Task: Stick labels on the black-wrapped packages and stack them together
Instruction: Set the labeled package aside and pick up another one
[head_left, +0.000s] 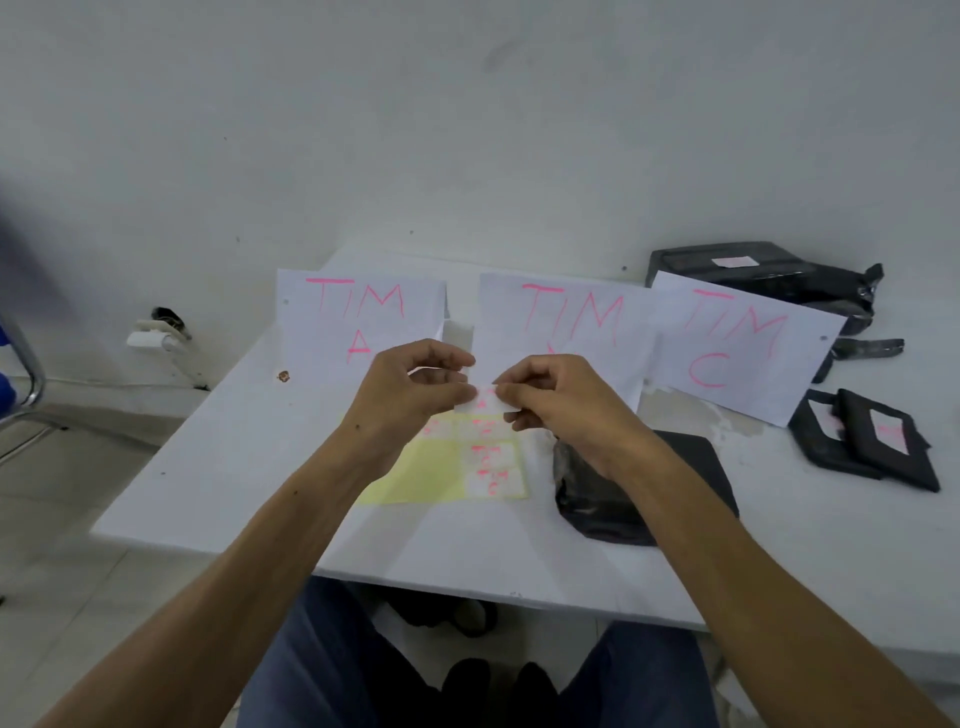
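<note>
Fingers (457, 387) of the left hand (400, 400) and right hand (561, 410) pinch one small white label (485, 402) between them, above the yellow label sheet (431, 473). An unlabelled black package (675, 457) lies just right on the counter (260, 467); labelled packages (872, 441) rest farther right.
</note>
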